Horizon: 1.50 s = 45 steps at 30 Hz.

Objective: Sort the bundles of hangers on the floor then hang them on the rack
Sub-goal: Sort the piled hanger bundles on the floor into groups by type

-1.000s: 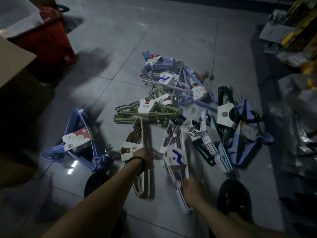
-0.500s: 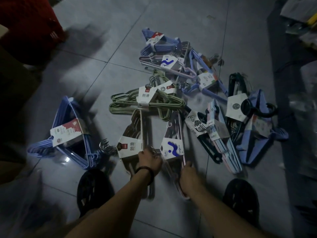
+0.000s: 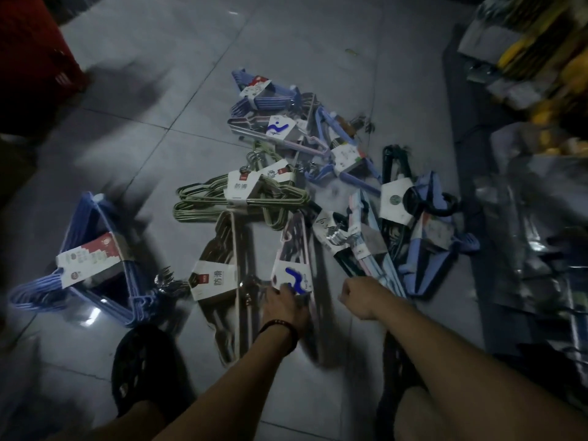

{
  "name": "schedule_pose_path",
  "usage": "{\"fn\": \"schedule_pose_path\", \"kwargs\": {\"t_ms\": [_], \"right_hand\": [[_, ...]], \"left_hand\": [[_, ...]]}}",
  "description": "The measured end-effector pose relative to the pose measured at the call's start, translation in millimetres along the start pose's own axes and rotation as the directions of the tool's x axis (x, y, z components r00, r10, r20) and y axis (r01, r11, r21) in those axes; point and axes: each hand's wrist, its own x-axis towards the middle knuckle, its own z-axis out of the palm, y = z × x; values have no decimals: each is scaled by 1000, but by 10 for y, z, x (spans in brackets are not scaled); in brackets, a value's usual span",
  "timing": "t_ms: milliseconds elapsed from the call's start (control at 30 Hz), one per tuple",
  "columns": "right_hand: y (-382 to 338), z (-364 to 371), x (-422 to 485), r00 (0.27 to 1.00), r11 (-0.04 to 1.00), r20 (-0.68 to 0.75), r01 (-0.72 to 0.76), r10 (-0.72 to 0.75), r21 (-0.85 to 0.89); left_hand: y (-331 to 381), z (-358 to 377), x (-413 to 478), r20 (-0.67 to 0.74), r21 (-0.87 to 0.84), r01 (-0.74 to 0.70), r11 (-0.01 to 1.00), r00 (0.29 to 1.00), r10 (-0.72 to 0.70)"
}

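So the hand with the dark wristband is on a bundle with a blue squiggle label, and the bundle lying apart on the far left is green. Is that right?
Not quite: in the head view the bundle lying apart on the far left is blue, not green. The rest holds: the left hand, with the dark wristband, is on the squiggle-label bundle.

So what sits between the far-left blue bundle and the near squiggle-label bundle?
Head view: one dark hanger bundle with a white label lies there; the metal hooks of the blue bundle point toward it.
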Motion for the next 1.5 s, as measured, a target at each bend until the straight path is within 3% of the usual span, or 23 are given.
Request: {"fn": "schedule_pose_path", "kwargs": {"t_ms": [133, 267, 333, 433, 600, 733, 800, 900, 1033, 1200, 1367, 1500], "right_hand": [[537, -444, -132, 998, 997, 20, -67, 66, 36], [1036, -422, -99, 983, 984, 56, -175, 177, -28], [1197, -281, -29, 971, 972, 80, -230, 226, 53], [1269, -52, 140, 954, 929, 54, -299, 294, 217], [1094, 36, 330, 967, 923, 55, -254, 249, 290], [1051, -12, 408, 964, 918, -5, -250, 264, 307], [1099, -53, 363, 958, 910, 9, -275, 286, 310], [1123, -193, 265, 930, 866, 32, -354, 367, 353], [1044, -348, 259, 930, 810, -33, -301, 367, 504], [853, -343, 100, 942, 742, -173, -105, 288, 662], [590, -609, -449, 950, 761, -248, 18, 188, 648], [417, -929, -991, 996, 689, -89, 45, 28, 723]], "left_hand": [[582, 333, 24, 218, -202, -54, 978, 971, 98], [1051, 668, 227, 343, -419, 134, 898, 939, 20], [1221, 787, 341, 392, -484, 232, 844, 920, -28], [1386, 957, 527, 405, -518, 322, 792, 908, -105], [1517, 1394, 987, 336, -550, 320, 771, 930, -146], [1874, 1265, 896, 394, -673, 415, 613, 902, -178], [1923, 1244, 928, 370, -655, 409, 635, 907, -203], [1844, 1143, 1013, 230, -558, 253, 790, 962, -146], [1690, 742, 761, 352, -632, 288, 720, 934, -65], [1248, 193, 407, 396, -599, 221, 769, 917, 45], [941, -492, -50, 374, -543, 138, 828, 923, 91], [940, -871, -551, 455, -578, 148, 803, 875, 166]]}}
